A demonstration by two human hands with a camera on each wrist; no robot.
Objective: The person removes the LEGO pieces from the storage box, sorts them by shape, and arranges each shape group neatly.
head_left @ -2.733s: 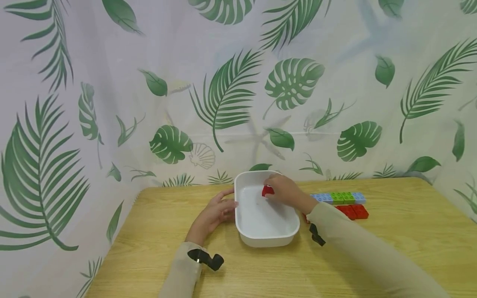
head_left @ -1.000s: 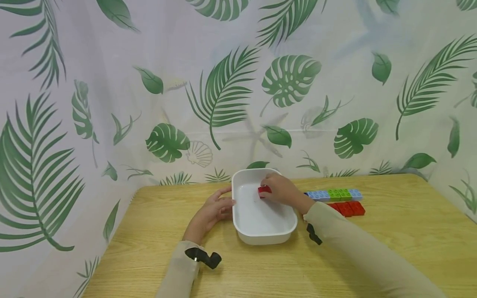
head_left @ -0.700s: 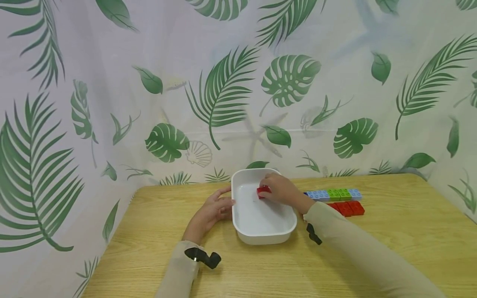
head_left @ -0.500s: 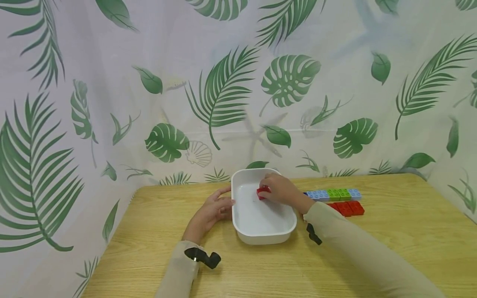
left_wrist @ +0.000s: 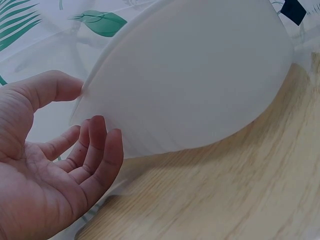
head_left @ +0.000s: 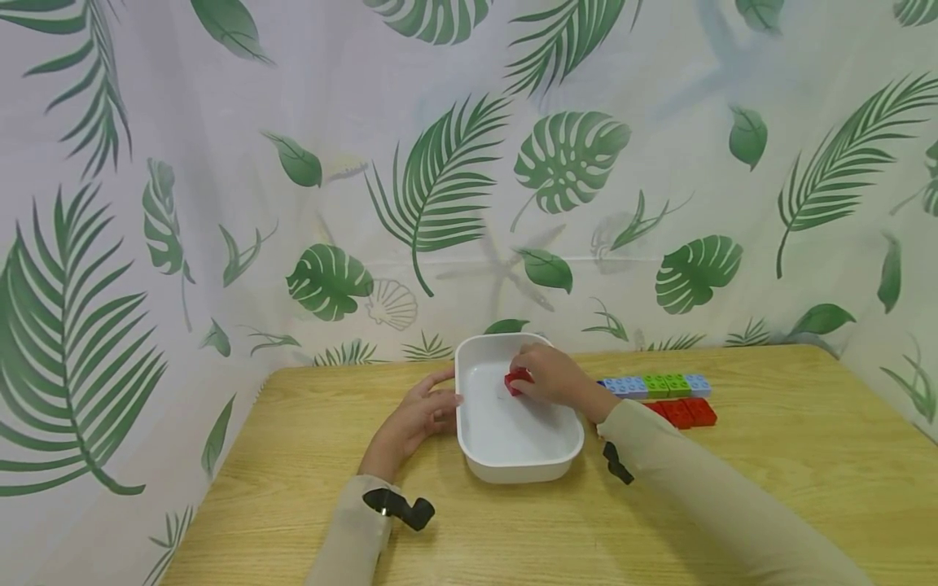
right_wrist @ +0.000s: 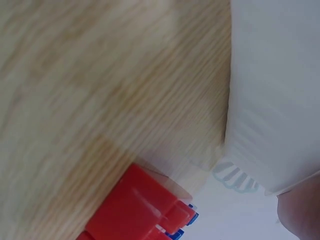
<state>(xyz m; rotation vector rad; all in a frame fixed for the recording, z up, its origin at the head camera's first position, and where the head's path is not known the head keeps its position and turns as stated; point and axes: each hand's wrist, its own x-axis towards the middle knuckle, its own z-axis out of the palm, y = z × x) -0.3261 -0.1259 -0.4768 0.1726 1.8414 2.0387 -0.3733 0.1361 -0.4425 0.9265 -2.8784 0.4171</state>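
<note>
A white plastic tub (head_left: 506,431) stands on the wooden table. Against its left side rests my left hand (head_left: 419,417). In the left wrist view the thumb (left_wrist: 62,87) touches the rim and the bent fingertips lie against the outer wall. My right hand (head_left: 554,376) reaches over the right rim and pinches a red toy building brick (head_left: 515,383) low inside the tub. Whether that brick touches the bottom cannot be made out. From the right wrist camera, the tub wall (right_wrist: 272,100) hides the brick and most of the hand.
Right of the tub lies a row of light blue and green building bricks (head_left: 667,385), with a dark blue one at its left end. In front lies a row of red bricks (head_left: 681,413), partly behind the right sleeve (head_left: 681,464). A leaf-patterned curtain (head_left: 469,203) hangs behind the table.
Since the earliest frame, the red brick has shifted slightly left inside the tub and turned a little in my right hand's fingers. My left hand has stayed at the tub's side.
</note>
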